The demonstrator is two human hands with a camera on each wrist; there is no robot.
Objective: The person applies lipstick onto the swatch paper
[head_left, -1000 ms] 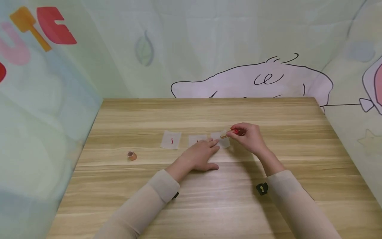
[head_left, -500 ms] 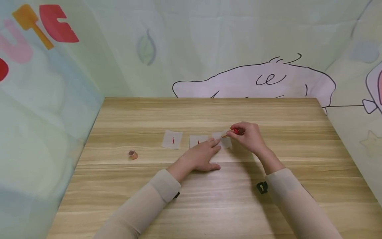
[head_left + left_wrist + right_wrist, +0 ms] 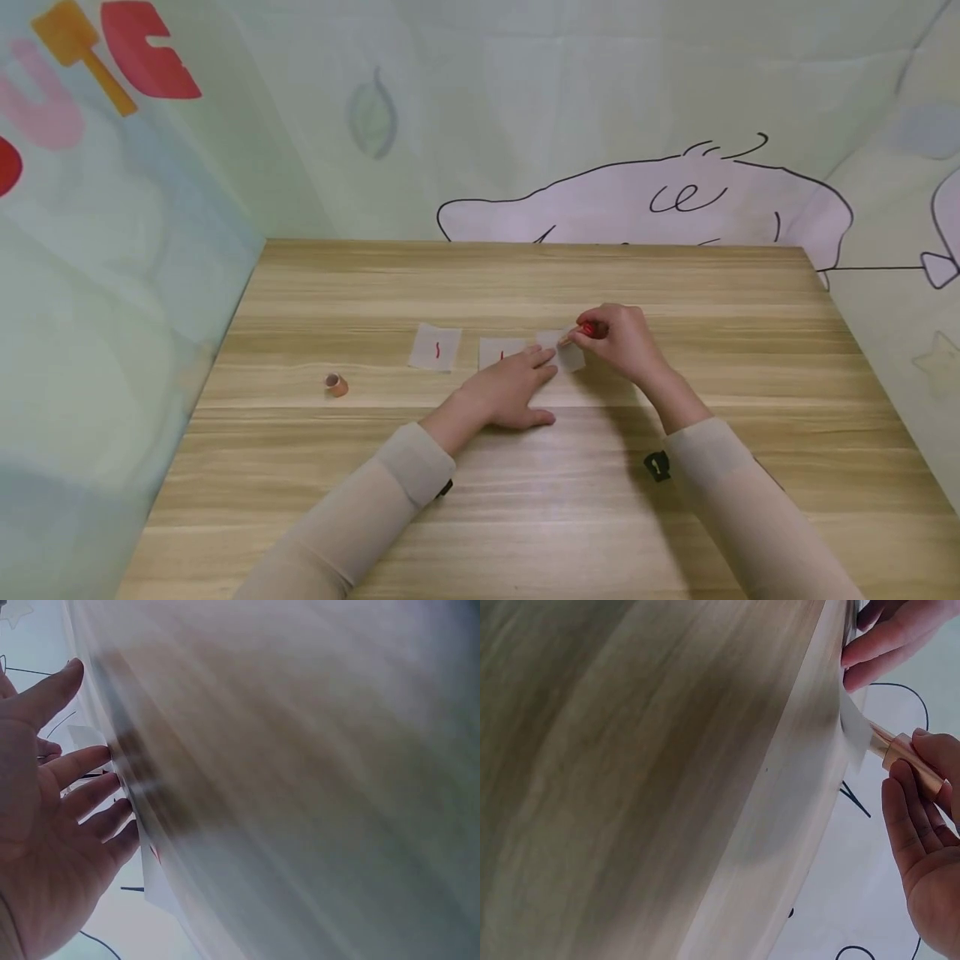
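In the head view my right hand [image 3: 626, 337] pinches a slim lipstick [image 3: 572, 337] with a rose-gold tube and a red end, tilted over the right-hand paper square [image 3: 573, 358]. Seen from the right wrist, the lipstick's gold tube [image 3: 915, 766] meets the lifted-looking paper edge [image 3: 855, 735]; its tip is hidden. My left hand [image 3: 513, 387] lies palm down with fingers spread, its fingertips on the right square's left edge. It partly covers the middle paper square [image 3: 491, 347], which has a red mark. The left paper square [image 3: 447, 350] shows a short wavy red stroke.
A hollow rose-gold cap [image 3: 337, 385] lies on its side at the left of the wooden table [image 3: 375, 283]. Printed cloth walls [image 3: 480, 100] border the table's back and sides. A black wrist device [image 3: 657, 466] shows beside the right sleeve.
The lipstick has tilted slightly in my right hand, over the same paper square. My left hand keeps its place on the paper. The head view has shifted a little.
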